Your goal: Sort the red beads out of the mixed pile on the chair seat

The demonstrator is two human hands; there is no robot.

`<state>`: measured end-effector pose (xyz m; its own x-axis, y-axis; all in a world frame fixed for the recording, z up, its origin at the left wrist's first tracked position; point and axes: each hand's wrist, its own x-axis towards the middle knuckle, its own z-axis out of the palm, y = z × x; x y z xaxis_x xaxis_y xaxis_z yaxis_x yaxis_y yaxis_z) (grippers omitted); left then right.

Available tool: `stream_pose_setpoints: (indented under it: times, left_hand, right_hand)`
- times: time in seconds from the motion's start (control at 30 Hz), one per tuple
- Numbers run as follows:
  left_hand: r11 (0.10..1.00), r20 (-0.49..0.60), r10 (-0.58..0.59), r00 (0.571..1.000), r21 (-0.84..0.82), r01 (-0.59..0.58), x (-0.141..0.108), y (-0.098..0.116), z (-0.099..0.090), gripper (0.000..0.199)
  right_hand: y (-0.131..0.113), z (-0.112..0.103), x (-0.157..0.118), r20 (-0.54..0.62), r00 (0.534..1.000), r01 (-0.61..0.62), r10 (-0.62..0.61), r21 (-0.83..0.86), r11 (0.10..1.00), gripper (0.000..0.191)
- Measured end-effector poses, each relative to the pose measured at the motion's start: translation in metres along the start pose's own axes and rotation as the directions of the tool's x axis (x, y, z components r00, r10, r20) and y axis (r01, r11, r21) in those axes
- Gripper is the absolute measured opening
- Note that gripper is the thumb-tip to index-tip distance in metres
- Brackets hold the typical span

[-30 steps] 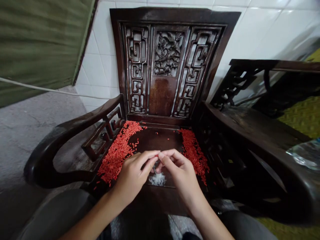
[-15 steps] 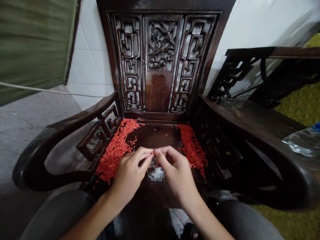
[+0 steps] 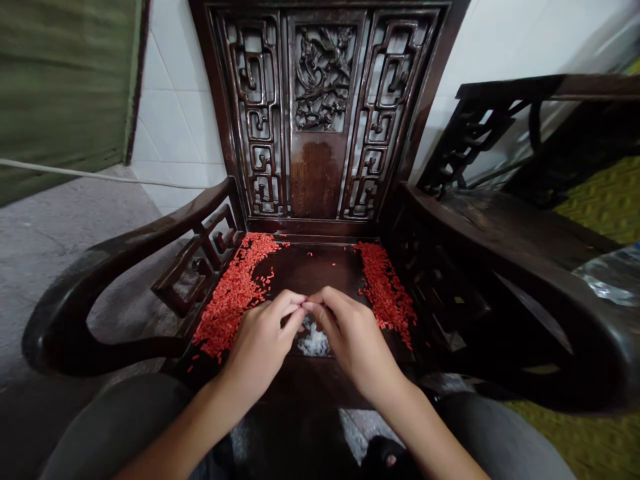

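Both hands meet over the middle of the wooden chair seat, fingertips touching. My left hand is closed in a pinch; a small red piece showed at its fingertips half a second ago, and now the fingers mostly cover it. My right hand is pinched against the left fingertips, and what it grips is hidden. Just below the fingers lies a little heap of white bits. A broad spread of small red pieces covers the seat's left side, and a narrower band of red pieces runs along the right.
Curved armrests flank the seat, and a carved backrest rises behind it. On the right stands another dark wooden piece of furniture with a clear plastic item near it. A pale cable crosses at left.
The right fingers have shifted slightly left over the left fingertips, covering the red piece that showed between them. The view has tilted down a little. The red and white heaps look the same.
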<state>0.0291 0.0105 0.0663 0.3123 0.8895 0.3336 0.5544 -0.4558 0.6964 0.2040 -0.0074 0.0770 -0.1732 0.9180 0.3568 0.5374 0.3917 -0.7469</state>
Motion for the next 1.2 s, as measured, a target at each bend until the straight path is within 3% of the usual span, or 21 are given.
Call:
stream_pose_setpoints:
  times: [0.2,0.37,0.67,0.87,1.2]
  left_hand:
    - [0.994,0.031,-0.006,0.999,-0.105,0.009,0.0,0.003,0.002,0.002]
    - [0.984,0.019,-0.013,1.0,-0.176,0.016,0.001,0.005,0.001,0.005]
    - [0.934,0.0,-0.109,0.994,-0.341,0.103,-0.002,0.008,0.003,0.009]
    - [0.935,-0.006,-0.079,0.997,-0.346,0.072,-0.003,0.01,0.004,0.009]
    - [0.954,-0.081,-0.051,0.995,-0.299,0.024,-0.001,0.013,0.0,0.005]
  right_hand:
    - [0.005,-0.013,0.004,0.047,0.998,0.044,-0.044,0.004,0.999,0.019]
    - [0.004,-0.014,0.006,0.035,0.999,-0.007,0.001,0.164,0.986,0.018]
    - [0.0,-0.013,0.006,0.084,0.992,-0.115,0.095,0.29,0.95,0.023]
    - [-0.001,-0.015,0.005,0.107,0.99,-0.118,0.094,0.247,0.962,0.026]
    - [-0.006,-0.008,0.004,0.069,0.978,-0.209,0.199,0.435,0.876,0.019]
